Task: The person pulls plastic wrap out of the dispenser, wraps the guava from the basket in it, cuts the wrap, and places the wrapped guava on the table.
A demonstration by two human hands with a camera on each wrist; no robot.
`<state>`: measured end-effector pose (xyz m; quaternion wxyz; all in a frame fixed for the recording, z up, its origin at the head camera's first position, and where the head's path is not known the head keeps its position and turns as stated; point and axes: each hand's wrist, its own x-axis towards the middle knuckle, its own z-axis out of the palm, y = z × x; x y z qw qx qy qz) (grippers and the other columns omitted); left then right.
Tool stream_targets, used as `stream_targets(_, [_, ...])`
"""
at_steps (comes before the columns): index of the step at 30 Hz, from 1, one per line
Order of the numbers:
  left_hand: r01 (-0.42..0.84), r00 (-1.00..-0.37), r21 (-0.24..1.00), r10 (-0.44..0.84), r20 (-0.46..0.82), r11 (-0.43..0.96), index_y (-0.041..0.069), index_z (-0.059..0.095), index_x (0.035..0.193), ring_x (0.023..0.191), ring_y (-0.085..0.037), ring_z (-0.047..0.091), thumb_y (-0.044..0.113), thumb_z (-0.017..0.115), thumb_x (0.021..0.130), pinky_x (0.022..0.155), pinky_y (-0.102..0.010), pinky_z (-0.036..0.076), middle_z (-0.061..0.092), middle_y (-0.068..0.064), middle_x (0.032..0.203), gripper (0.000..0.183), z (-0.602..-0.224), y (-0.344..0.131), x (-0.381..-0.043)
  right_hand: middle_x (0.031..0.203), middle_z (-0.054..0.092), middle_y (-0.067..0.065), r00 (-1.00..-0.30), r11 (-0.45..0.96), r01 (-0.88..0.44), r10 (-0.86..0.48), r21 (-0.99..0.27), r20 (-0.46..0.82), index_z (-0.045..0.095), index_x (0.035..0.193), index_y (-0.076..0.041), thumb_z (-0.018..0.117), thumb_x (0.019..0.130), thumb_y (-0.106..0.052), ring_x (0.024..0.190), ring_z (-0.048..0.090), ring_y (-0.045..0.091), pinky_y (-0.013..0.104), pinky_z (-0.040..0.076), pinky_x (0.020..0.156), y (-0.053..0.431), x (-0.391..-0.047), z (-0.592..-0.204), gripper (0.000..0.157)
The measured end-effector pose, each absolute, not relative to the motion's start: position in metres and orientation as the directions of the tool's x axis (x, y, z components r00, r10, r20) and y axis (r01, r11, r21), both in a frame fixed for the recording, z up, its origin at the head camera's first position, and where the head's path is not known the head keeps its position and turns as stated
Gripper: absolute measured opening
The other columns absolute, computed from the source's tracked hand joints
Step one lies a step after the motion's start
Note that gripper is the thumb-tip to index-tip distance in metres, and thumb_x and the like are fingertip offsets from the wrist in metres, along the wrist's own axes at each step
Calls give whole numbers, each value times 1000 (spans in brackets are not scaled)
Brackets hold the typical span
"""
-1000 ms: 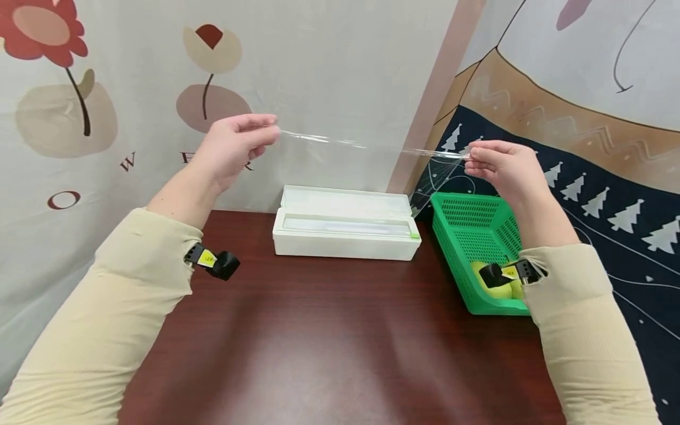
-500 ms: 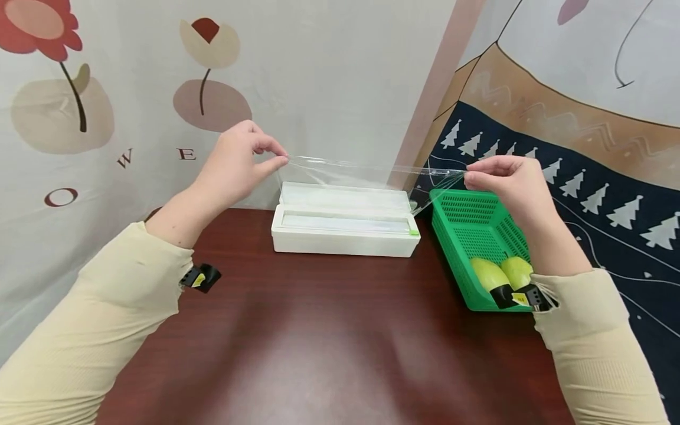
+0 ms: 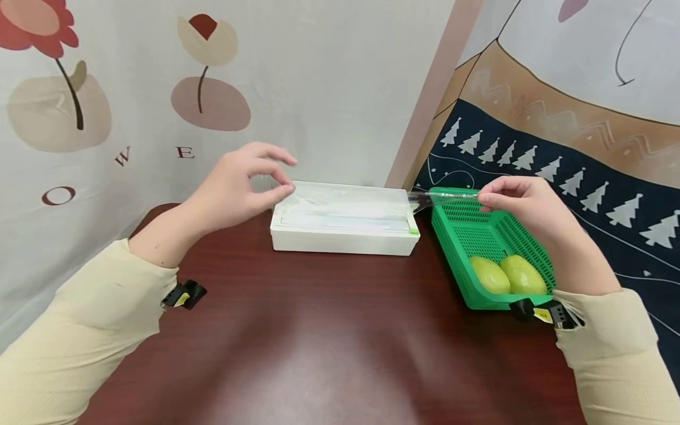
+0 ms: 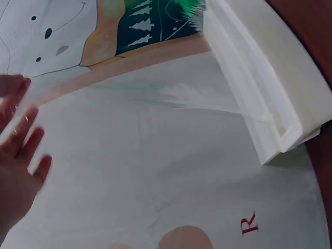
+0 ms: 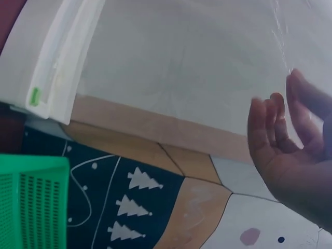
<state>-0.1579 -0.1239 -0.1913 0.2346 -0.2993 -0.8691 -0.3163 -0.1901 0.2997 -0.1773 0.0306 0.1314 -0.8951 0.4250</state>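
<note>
A white plastic-wrap dispenser box (image 3: 340, 243) lies lengthwise at the back of the table, its lid up and a green piece at its right end. Clear plastic wrap (image 3: 443, 195) comes out of it, sagging low over the box. My left hand (image 3: 234, 183) is beside the box's left end, thumb and index fingertips together on the wrap's left corner, the other fingers spread. With thumb and fingers my right hand (image 3: 531, 218) pinches the right corner, above the green basket (image 3: 451, 254). In the right wrist view, thin glints of wrap run up from the right fingertips.
Two yellow-green fruits (image 3: 523, 275) sit in the front of the basket, right of the box. Behind the dark red wooden table (image 3: 329, 330) hangs a printed curtain (image 3: 329, 88). Each sleeve carries a small black wrist camera.
Both hands have come down and toward me, the right one also outward. The wrap, earlier a taut band high above the box, now sags close over it.
</note>
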Motion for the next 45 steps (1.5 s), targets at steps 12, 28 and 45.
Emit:
stream_targets(12, [528,-817,732,492,300,430,9,67,82,80,-9,62,12,59,90,69,-22,45,72,3,86,12,-216,-127,-149,109,69,-5,-693,262,-530,-682,-807,234,52,90,-6,39,96,5,107,62,6,14,48,88,310,-186,-207,18])
stream_targets(28, [470,-728,803,675,118,366,11,64,76,73,-5,65,8,59,87,70,-25,54,69,5,76,13,-292,-122,-128,95,64,-12,-558,277,-478,-829,-833,44,49,91,-3,43,93,8,89,60,-2,18,47,68,314,-160,-269,12])
stream_targets(45, [462,-669,763,742,-36,453,4,67,106,79,-5,66,13,54,94,77,-23,53,72,0,83,20,-377,-118,-126,106,70,8,-589,510,-586,-802,-629,-101,53,77,-15,59,89,-7,108,63,18,30,50,92,293,-138,-354,16])
